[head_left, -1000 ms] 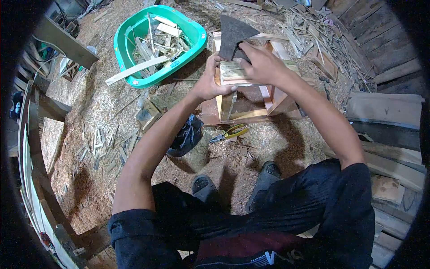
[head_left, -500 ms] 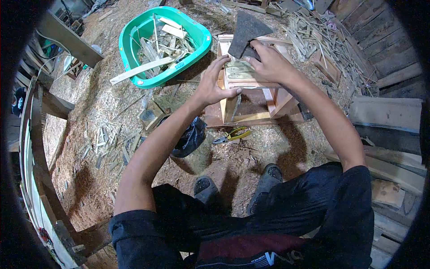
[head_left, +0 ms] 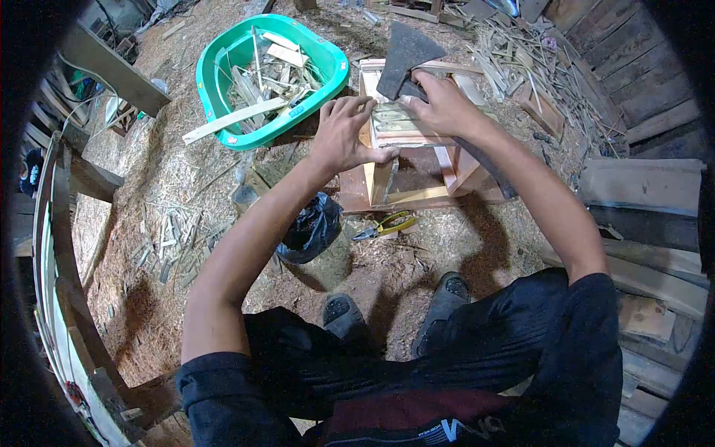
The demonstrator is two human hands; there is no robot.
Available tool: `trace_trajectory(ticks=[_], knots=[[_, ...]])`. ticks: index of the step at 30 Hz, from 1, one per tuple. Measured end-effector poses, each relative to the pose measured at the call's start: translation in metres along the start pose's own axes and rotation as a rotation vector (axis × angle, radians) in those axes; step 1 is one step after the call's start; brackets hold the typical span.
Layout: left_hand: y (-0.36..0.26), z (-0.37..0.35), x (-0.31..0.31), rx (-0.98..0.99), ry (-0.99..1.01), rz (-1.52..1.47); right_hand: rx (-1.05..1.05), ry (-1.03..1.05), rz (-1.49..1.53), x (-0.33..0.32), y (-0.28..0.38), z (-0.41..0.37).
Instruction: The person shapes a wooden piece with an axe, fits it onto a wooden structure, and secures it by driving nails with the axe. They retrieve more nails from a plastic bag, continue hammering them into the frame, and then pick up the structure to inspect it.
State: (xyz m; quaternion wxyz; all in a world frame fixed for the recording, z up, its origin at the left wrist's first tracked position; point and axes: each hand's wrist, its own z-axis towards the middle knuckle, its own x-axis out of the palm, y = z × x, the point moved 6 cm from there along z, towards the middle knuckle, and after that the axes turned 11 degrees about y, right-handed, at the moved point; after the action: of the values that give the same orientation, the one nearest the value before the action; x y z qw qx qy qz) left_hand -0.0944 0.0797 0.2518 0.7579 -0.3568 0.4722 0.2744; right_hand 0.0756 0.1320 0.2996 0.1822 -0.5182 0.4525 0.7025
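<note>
My right hand [head_left: 443,108] is closed on an axe [head_left: 408,56] close to its dark, broad head. The axe's handle runs back under my right forearm and shows again beyond it. Below the axe head stands a small wooden frame [head_left: 417,195] with light slats [head_left: 398,119] across its top. At the frame's left side, my left hand [head_left: 344,134] grips the upper edge, fingers bent over the far part and thumb against the near edge. Part of the slatted top is hidden by my right hand.
A green plastic tub [head_left: 339,74] of wood scraps stands at the far left. Yellow-handled pliers [head_left: 386,226] and a black plastic bag [head_left: 313,231] lie before the frame. Wood offcuts [head_left: 495,63] are piled far right; boards [head_left: 655,279] lie along the right. Shavings cover the floor.
My left hand has shifted slightly left, its fingers more bent. The axe head and my right hand have moved a little left and down.
</note>
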Motion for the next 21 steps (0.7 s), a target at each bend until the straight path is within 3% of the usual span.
trace_trajectory(ticks=[7,11,18,21], knots=[[-0.002,0.000,-0.002,-0.026,0.010,0.037,0.045,0.030,0.075,-0.013,0.018,0.001],[0.000,-0.002,0.001,-0.021,-0.029,0.060,-0.050,0.034,-0.083,-0.002,0.022,-0.007],[0.000,0.000,0.002,0.017,-0.046,0.087,0.052,-0.003,-0.005,-0.026,0.030,-0.003],[-0.003,-0.001,0.000,0.004,-0.026,0.076,-0.067,0.033,-0.168,0.000,0.034,-0.008]])
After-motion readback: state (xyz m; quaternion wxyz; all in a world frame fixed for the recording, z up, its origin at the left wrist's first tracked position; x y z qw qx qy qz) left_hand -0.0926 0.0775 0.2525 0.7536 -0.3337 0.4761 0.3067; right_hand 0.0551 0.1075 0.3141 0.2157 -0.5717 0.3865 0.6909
